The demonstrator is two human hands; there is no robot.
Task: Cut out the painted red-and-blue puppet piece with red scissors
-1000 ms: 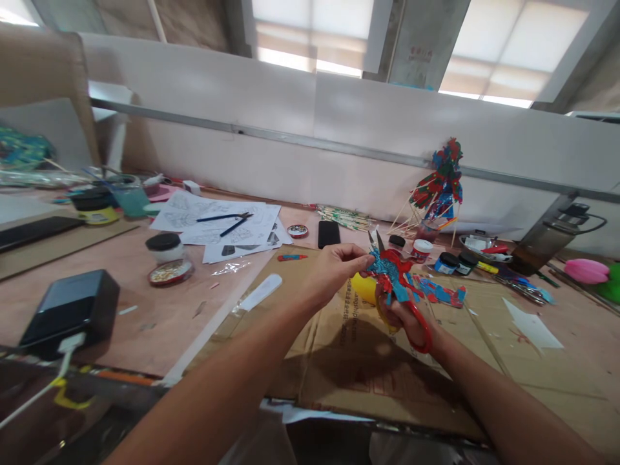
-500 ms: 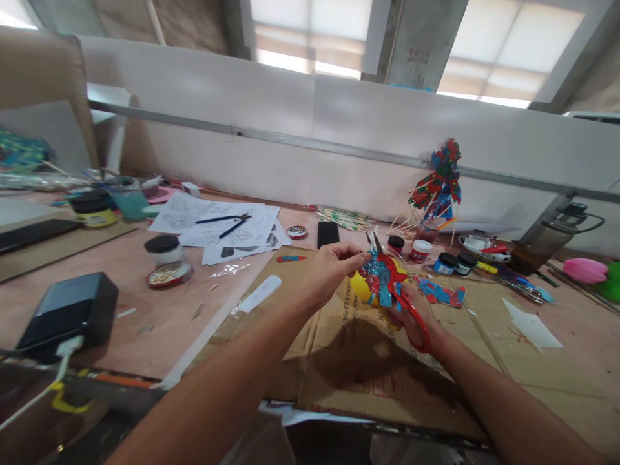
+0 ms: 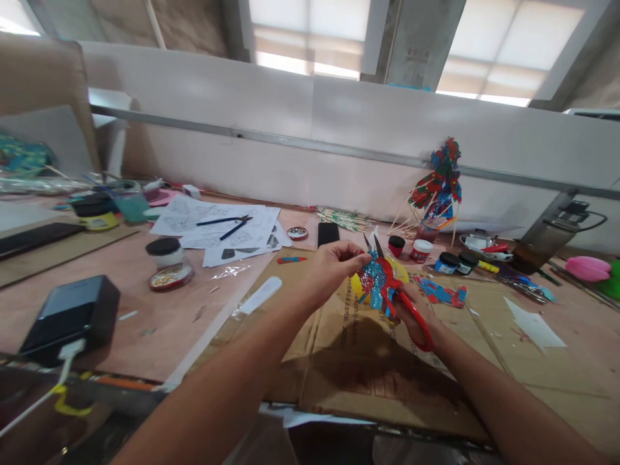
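My left hand (image 3: 341,265) pinches the upper edge of a shiny blue and red painted cutout (image 3: 375,279). Red-handled scissors (image 3: 420,323) are in my right hand (image 3: 411,313), whose fingers are wrapped round the handles. Their blades point up and away, slightly parted, beside the cutout and my left fingertips. Behind the cutout shows a yellow object (image 3: 400,274), partly hidden. Another blue and red cutout (image 3: 442,292) lies on the cardboard (image 3: 339,374) to the right, and a small one (image 3: 291,259) lies to the left.
Paint jars (image 3: 421,250) and a phone (image 3: 328,234) stand or lie behind my hands. A red and green figure on sticks (image 3: 443,181) is at the back. Printed papers (image 3: 184,219) with pliers, a black box (image 3: 72,316) and a bottle (image 3: 547,239) are farther out.
The cutout has turned slightly between my hands. The scissor blades have opened a little wider and shifted slightly.
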